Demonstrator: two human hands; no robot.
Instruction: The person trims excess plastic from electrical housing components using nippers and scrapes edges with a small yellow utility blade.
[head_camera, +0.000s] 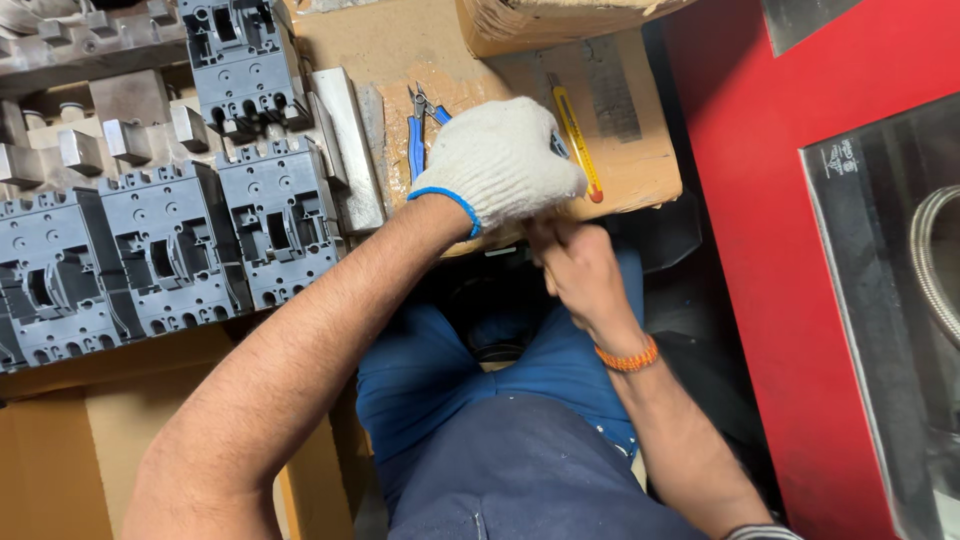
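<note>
My left hand (500, 160) wears a white knit glove with a blue cuff and is curled into a fist above the edge of a cardboard box (640, 170). My bare right hand (575, 265), with an orange band at the wrist, is closed just below it, fingers touching the glove's underside. What either hand holds is hidden. Blue-handled cutting pliers (417, 130) lie on the box, partly under the glove. A yellow utility knife (577, 145) lies to the right of the glove.
Several grey moulded plastic housings (170, 250) lie in rows on the left beside metal blocks (80, 150). A red machine panel (780, 200) with a glass window (900, 300) stands on the right. Cardboard (60, 460) sits at lower left.
</note>
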